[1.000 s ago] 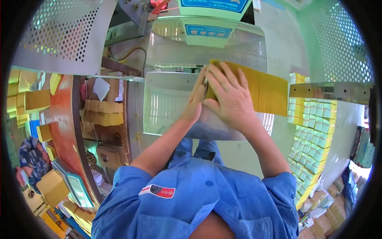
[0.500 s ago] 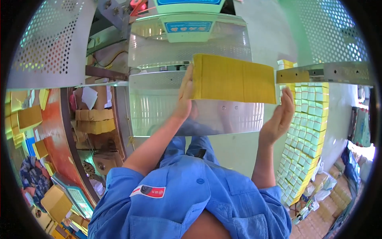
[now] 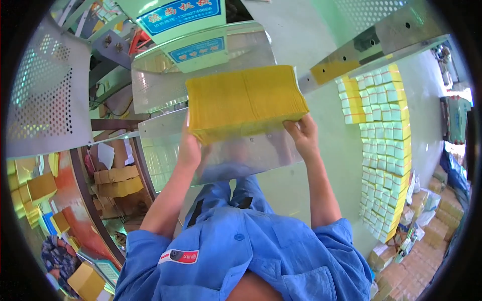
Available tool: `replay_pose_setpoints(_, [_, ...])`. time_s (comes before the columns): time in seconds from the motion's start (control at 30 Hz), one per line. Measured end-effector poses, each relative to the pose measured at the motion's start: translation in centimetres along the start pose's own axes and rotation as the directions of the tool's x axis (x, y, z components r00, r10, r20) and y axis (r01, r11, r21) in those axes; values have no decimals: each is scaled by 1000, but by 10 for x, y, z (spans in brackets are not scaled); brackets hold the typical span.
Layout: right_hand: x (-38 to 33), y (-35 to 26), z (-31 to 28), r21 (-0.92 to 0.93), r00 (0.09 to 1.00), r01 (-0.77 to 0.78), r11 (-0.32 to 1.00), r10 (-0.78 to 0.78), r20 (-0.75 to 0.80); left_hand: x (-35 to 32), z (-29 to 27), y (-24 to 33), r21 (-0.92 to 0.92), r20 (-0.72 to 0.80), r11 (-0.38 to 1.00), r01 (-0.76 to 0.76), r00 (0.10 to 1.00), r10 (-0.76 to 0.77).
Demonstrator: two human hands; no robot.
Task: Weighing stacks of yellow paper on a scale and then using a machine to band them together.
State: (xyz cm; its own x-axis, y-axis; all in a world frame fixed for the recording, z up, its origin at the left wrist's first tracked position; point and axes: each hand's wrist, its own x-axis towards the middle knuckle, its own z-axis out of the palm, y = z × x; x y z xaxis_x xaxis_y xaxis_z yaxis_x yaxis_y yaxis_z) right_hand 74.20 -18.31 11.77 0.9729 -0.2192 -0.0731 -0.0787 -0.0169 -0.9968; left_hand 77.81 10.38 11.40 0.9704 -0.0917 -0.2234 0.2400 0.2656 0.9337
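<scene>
you've got the yellow paper stack (image 3: 246,103) gripped between left hand (image 3: 190,149) and right hand (image 3: 303,134), lifted above the metal table (image 3: 236,155), not set down yet

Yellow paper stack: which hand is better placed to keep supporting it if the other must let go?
Probably the left hand: it sits under the stack's near left corner, bearing it from below. The right hand only grips the right corner edge.
</scene>
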Motion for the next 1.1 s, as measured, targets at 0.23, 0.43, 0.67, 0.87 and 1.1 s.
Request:
replay_pose_setpoints(0.23, [3, -49, 15, -558, 960, -56, 828, 197, 197, -45, -30, 52, -8, -26, 871, 491, 871, -491])
replay_pose_setpoints(0.43, [-3, -17, 4, -423, 940, -137, 895, 253, 230, -69, -36, 40, 192, -150, 860, 473, 880, -450])
replay_pose_setpoints(0.67, [3, 4, -8, -100, 896, -363, 926, 377, 235, -83, -31, 9, 166, -261, 962, 215, 951, -168])
replay_pose_setpoints(0.87, [-3, 29, 5, 76, 964, -204, 976, 186, 191, -86, -33, -11, 140, -331, 966, 219, 929, -163])
replay_pose_setpoints(1.1, [-12, 35, 19, 256, 943, -331, 908, 309, 123, -82, -5, 18, -371, -285, 877, 304, 862, -420])
